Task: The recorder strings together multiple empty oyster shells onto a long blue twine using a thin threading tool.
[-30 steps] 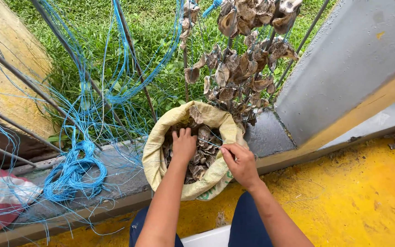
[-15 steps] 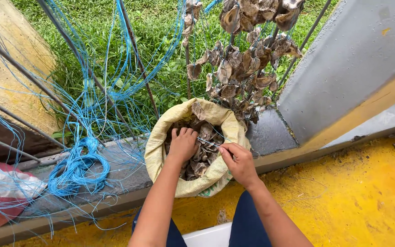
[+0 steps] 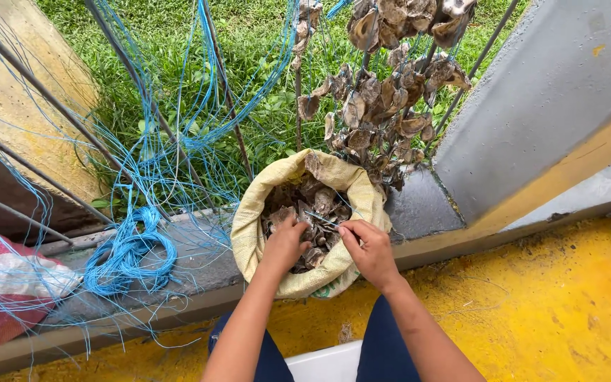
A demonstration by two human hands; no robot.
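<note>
now | both hands: left hand [image 3: 286, 244] gripping shells [image 3: 312, 212] in sack [image 3: 249, 226], right hand [image 3: 369, 251] pinching thin wire [image 3: 319, 218] | blue rope coil [image 3: 129, 255] just left

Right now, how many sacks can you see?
2. A tan woven sack of shells sits under both hands, and a red and white sack lies at the left edge, partly cut off.

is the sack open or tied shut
Open. The tan woven sack has its rim rolled down, showing shells inside; the left hand reaches in, and the right hand is at its rim.
</note>
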